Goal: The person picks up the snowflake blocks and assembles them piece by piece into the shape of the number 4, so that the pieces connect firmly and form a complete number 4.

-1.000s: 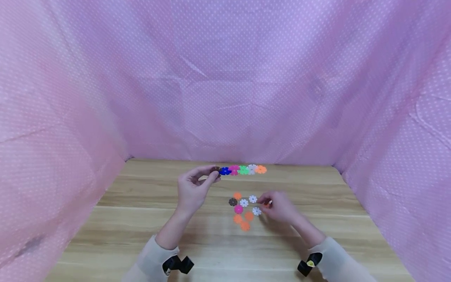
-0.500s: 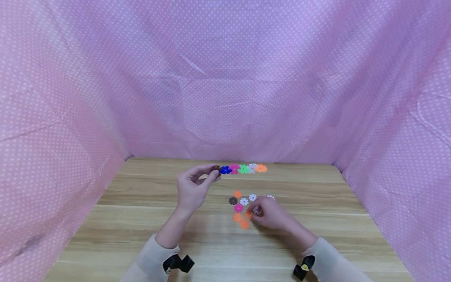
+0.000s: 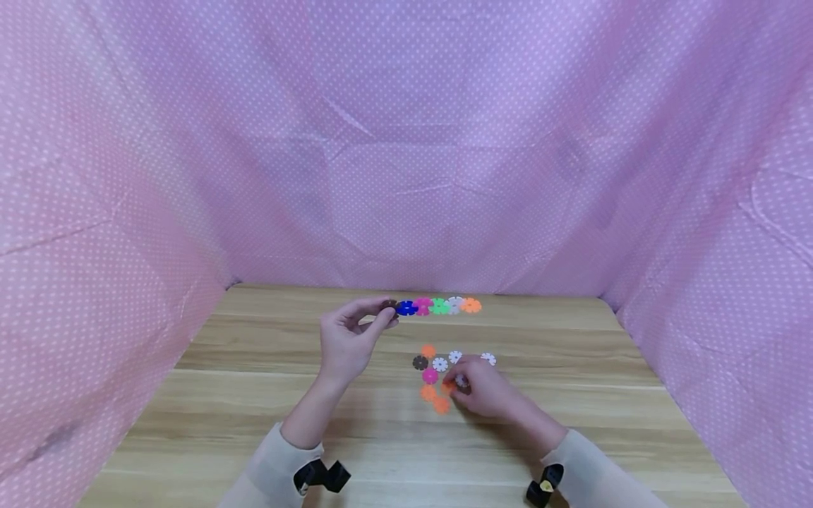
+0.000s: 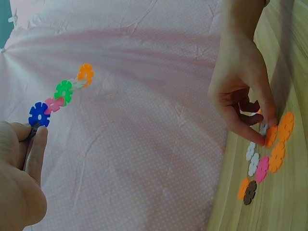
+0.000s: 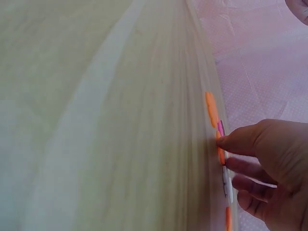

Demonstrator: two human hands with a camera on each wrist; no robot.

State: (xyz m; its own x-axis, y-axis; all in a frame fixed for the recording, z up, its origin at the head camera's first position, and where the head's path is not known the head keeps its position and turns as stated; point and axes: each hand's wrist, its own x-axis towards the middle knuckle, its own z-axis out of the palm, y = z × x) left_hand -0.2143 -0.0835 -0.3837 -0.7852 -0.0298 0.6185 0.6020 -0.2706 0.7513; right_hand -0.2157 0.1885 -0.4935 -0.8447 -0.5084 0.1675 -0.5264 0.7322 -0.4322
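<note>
My left hand (image 3: pixel 346 342) pinches the brown end disc of a chain of slotted snowflake discs, held up at the far side. From that end the chain runs through a blue disc (image 3: pixel 406 308), a pink disc (image 4: pixel 54 105), a green disc (image 4: pixel 63 92), a whitish disc (image 3: pixel 454 305) and an orange disc (image 3: pixel 471 305). Over the loose discs, my right hand (image 3: pixel 488 388) has thumb and index finger on opposite edges of an orange disc (image 4: pixel 271 136) low at the table. Its other fingers are bent, and a white disc (image 3: pixel 461 381) shows beside them.
On the wooden table (image 3: pixel 254 395) around my right hand lie loose discs: a brown one (image 3: pixel 420 362), a pink one (image 3: pixel 430 376), several white ones (image 3: pixel 440 365) and several orange ones (image 3: pixel 441 405). Pink dotted cloth (image 3: pixel 406 212) encloses the back and sides.
My right hand has moved left and toward me, from the white discs at the right to the orange disc. A white disc at the far right is uncovered. My left hand stays put.
</note>
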